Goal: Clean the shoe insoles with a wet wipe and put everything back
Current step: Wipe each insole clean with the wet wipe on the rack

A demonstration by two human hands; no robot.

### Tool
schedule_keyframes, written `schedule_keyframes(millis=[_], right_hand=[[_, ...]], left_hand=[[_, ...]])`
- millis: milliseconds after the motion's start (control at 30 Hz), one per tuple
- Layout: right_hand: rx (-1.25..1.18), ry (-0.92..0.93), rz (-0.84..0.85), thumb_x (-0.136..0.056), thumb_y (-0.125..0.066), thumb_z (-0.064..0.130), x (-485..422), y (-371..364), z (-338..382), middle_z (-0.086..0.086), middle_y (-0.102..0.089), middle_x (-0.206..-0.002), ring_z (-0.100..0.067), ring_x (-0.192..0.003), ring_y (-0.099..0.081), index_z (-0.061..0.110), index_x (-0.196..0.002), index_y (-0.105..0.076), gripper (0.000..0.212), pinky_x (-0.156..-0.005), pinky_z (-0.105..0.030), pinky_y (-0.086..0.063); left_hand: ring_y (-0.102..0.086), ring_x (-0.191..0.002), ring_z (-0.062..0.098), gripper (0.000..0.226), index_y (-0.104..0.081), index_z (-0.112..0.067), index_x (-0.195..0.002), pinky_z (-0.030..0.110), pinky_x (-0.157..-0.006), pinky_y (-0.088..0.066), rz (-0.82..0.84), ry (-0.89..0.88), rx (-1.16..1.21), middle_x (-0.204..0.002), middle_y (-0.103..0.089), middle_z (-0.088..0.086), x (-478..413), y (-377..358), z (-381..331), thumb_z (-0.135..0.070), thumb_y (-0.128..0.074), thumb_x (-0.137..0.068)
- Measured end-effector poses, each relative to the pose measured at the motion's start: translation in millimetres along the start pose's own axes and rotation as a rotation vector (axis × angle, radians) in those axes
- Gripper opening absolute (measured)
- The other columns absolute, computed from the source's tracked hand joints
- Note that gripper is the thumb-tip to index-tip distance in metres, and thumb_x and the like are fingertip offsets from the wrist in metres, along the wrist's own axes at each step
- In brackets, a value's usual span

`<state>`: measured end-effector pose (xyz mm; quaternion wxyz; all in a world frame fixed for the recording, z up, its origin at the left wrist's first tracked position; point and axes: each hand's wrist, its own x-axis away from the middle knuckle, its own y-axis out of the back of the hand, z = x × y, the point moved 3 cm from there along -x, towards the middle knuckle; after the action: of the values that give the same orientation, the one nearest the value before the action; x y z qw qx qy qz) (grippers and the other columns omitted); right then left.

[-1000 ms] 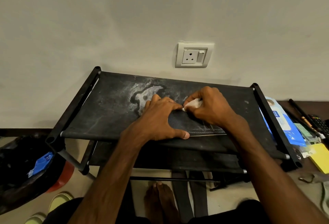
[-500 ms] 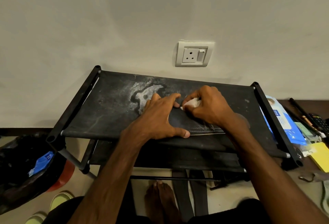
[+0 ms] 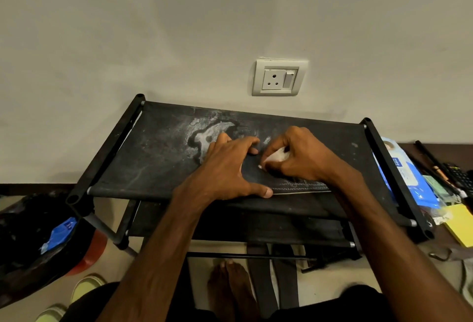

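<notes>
While left hand (image 3: 227,168) pins one insole (image 3: 294,185), right hand (image 3: 303,159) grips one wipe (image 3: 277,156).

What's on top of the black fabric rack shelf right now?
A dark insole with white stitching, pinned by the left hand; the right hand presses a white wet wipe on it. Hands cover most of the insole.

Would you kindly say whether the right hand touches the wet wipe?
Touching; the head view shows the right hand pinching the white wet wipe.
</notes>
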<state>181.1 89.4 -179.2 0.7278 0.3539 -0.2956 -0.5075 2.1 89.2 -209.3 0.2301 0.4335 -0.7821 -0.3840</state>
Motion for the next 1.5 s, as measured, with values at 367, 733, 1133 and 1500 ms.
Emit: schedule_keyframes(millis=[367, 733, 1133, 1500], right_hand=[[0.016, 0.002, -0.044, -0.078, -0.085, 0.024, 7.5, 1.1, 7.4, 0.018, -0.076, -0.078, 0.001, -0.072, -0.07, 0.035, -0.08, -0.081, 0.012, -0.071, -0.04, -0.063], [0.009, -0.011, 0.301, -0.081, -0.083, 0.015, 22.1, 14.5, 5.1, 0.017, -0.078, -0.088, 0.0, -0.086, -0.072, 0.026, -0.087, -0.083, 0.013, -0.085, -0.028, -0.06], [0.001, 0.071, 0.153, -0.082, -0.082, 0.02, 9.7, -3.8, 15.6, 0.015, -0.077, -0.091, 0.002, -0.088, -0.07, 0.027, -0.088, -0.082, 0.01, -0.083, -0.025, -0.06], [0.061, 0.06, 0.265, -0.081, -0.085, 0.02, 19.0, 4.0, 11.3, 0.017, -0.077, -0.091, 0.006, -0.087, -0.07, 0.025, -0.089, -0.082, 0.01, -0.081, -0.015, -0.056]], left_hand=[[-0.033, -0.117, 0.012, 0.104, -0.043, -0.037, -0.139, 0.034, -0.099, -0.036, -0.001, 0.004, -0.008, -0.128, -0.053, -0.017, -2.5, -1.5, 3.5, -0.078, -0.078, -0.049], [-0.027, -0.117, 0.008, 0.095, -0.044, -0.037, -0.144, 0.03, -0.097, -0.03, 0.048, -0.013, -0.043, -0.123, -0.042, -0.02, 3.2, 9.0, -0.4, -0.068, -0.082, -0.062], [-0.031, -0.122, 0.015, 0.094, -0.042, -0.038, -0.145, 0.043, -0.106, -0.036, 0.08, -0.005, -0.052, -0.133, -0.048, -0.007, 1.4, 9.7, 3.3, -0.066, -0.082, -0.064], [-0.029, -0.12, 0.012, 0.091, -0.044, -0.036, -0.145, 0.03, -0.093, -0.028, 0.056, -0.038, -0.05, -0.135, -0.047, -0.01, 2.2, 10.7, 2.0, -0.06, -0.084, -0.067]])
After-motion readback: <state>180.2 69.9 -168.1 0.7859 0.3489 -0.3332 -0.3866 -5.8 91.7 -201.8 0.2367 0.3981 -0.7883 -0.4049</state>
